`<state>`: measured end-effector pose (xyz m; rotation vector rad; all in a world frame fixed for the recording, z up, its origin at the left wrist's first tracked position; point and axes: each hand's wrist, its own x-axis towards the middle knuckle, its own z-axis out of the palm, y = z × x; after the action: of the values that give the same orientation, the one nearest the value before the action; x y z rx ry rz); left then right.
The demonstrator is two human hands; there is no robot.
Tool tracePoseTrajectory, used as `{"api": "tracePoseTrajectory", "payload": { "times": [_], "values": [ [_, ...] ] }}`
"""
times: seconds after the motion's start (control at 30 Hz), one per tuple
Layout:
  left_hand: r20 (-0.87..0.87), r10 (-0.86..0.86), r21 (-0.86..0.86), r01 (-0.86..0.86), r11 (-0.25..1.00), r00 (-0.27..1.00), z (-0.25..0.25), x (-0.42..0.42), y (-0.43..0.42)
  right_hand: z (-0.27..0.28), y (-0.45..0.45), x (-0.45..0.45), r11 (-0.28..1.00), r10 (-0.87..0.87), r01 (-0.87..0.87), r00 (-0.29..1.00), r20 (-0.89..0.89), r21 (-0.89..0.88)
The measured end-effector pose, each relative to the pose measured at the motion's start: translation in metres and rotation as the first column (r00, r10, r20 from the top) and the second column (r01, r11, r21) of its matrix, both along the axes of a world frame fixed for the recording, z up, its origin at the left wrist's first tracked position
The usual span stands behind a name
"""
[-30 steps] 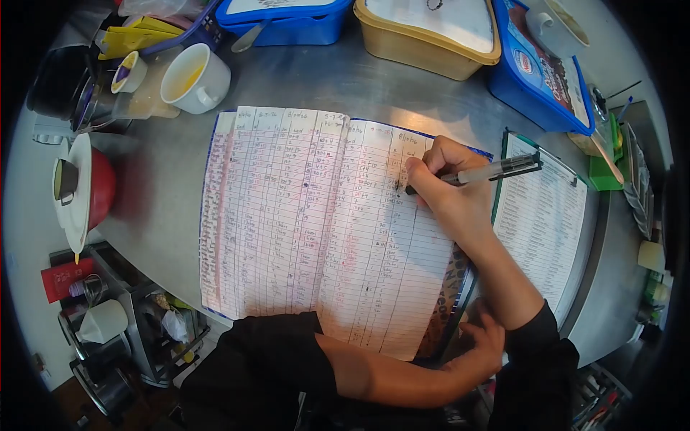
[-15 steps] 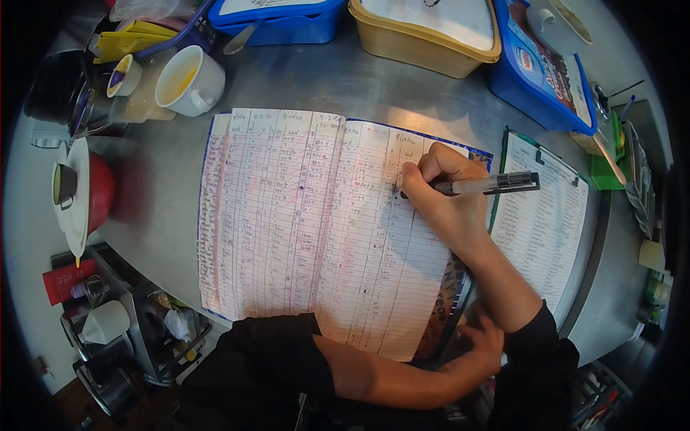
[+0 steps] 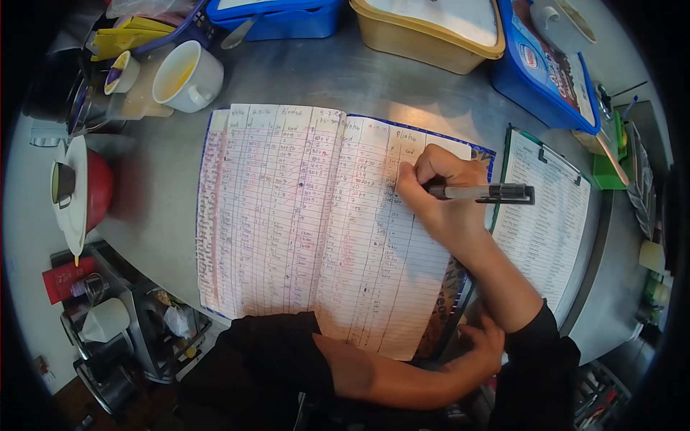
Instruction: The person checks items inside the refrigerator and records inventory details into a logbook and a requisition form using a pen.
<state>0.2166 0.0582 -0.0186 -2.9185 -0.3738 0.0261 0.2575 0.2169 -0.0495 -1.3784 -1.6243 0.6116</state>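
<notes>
An open notebook (image 3: 374, 287) lies on the steel counter, its ruled pages filled with handwritten columns in dark and red ink. My right hand (image 3: 453, 190) rests on the right page, closed around a pen (image 3: 496, 192) with a clear barrel and dark end; the writing tip is hidden behind my fingers. My left forearm crosses the notebook's lower edge. Beneath my right forearm, my left hand (image 3: 483, 345) lies near the right sleeve, fingers loosely bent and apart, with nothing seen in them. A clipboard (image 3: 550, 215) with a printed list sits to the right, partly under my right arm.
Along the back stand a white mug (image 3: 188, 77), a blue tub (image 3: 277, 21) with a spoon (image 3: 241, 32), a tan tub (image 3: 424, 39) and another blue tub (image 3: 546, 72). A red and white pot (image 3: 90, 190) is at left, above a rack (image 3: 144, 316) of kitchenware.
My right hand has shifted very slightly on the page, and the pen's rear end has dipped a little. The whole view has moved slightly; my left hand stays put.
</notes>
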Motion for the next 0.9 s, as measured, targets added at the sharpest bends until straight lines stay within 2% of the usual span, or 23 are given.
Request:
{"api": "tracePoseTrajectory", "payload": {
  "times": [0.07, 0.17, 0.2, 0.23, 0.33, 0.67, 0.9],
  "values": [
    [-0.006, -0.002, 0.009, 0.003, 1.000, 1.000, -0.0008, -0.0004, -0.0011, -0.0004, -0.0010, 0.0004, 1.000, -0.002, 0.001, 1.000, 0.023, 0.026],
    [-0.010, -0.006, 0.023, 0.006, 1.000, 1.000, 0.0006, -0.0004, 0.0010, 0.0022, -0.0007, 0.0026, 0.998, -0.006, 0.006, 1.000, -0.007, -0.059],
    [-0.012, -0.008, 0.004, 0.008, 1.000, 1.000, 0.0008, 0.0000, 0.0011, 0.0043, 0.0009, 0.0029, 0.980, -0.072, 0.023, 0.966, -0.246, -0.196],
    [-0.015, -0.010, -0.014, 0.010, 1.000, 1.000, 0.0010, 0.0003, 0.0015, 0.0056, 0.0020, 0.0030, 0.944, -0.165, 0.005, 0.873, -0.459, -0.329],
    [-0.016, -0.015, -0.013, 0.015, 1.000, 1.000, 0.0001, 0.0001, 0.0016, 0.0037, 0.0015, 0.0048, 0.950, -0.136, 0.003, 0.904, -0.406, -0.312],
    [-0.011, -0.002, 0.015, 0.002, 1.000, 1.000, 0.0005, 0.0003, 0.0018, 0.0046, 0.0007, 0.0036, 0.952, -0.128, -0.010, 0.895, -0.427, -0.306],
    [-0.011, 0.001, 0.005, -0.001, 1.000, 1.000, 0.0012, -0.0001, 0.0029, -0.0002, 0.0005, 0.0060, 0.962, -0.062, -0.048, 0.920, -0.388, -0.268]
  ]
}}
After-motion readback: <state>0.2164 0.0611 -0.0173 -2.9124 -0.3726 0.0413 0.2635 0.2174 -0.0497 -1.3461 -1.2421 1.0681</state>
